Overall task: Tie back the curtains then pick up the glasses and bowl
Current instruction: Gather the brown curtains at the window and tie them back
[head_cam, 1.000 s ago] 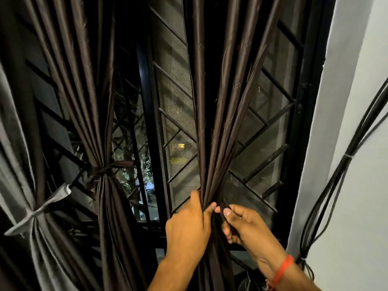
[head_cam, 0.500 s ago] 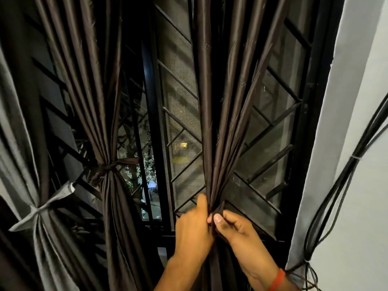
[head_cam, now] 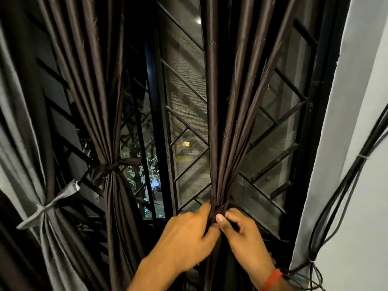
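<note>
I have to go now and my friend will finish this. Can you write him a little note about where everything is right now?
Left hand: grips the right brown curtain, bunched at its waist.
Right hand: pinches the same bunch from the other side.
Done: grey curtain and middle brown curtain are tied back.
Left: no finished tie shows on the right one yet; tie it, then get the glasses and bowl, which are out of view.
</note>
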